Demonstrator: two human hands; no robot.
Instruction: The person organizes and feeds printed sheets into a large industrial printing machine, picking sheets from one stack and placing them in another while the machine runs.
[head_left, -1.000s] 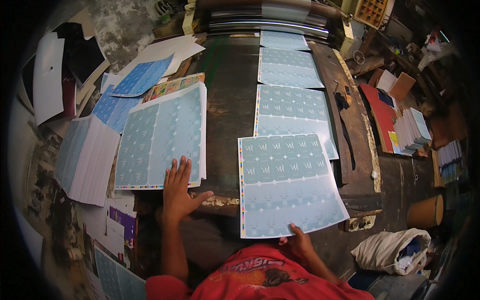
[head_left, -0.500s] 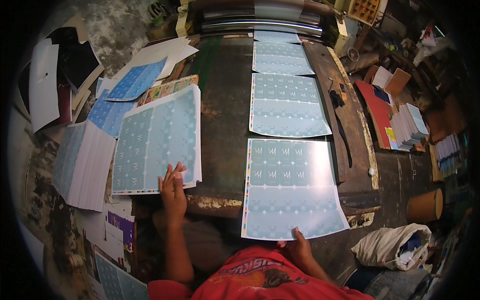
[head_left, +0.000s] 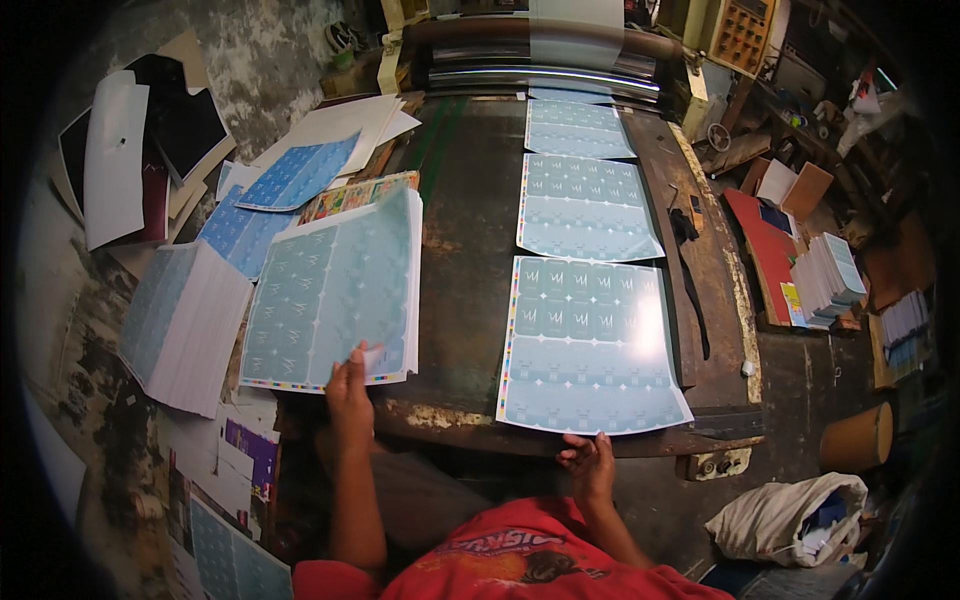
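Note:
My left hand rests at the lower edge of a stack of printed sheets, fingers stretched out over the top sheet. The sheets are pale blue-green with rows of repeated designs and a coloured strip along one edge. My right hand is just below the near edge of the closest loose printed sheet, fingers loosely bent and apart; whether a fingertip touches the paper is hard to see. Beyond it a second printed sheet and others run in a line to the machine's rollers.
A tall pile of sheets stands left of my stack, below blue sheets and white boards. Dark straps lie along the table's right side. A cloth sack and a brown bin stand at the lower right.
My right hand has let go of the nearest sheet's edge, and the line of sheets has slid away toward the rollers. My left hand stays on the stack, its fingers drawn together. The view tilted slightly.

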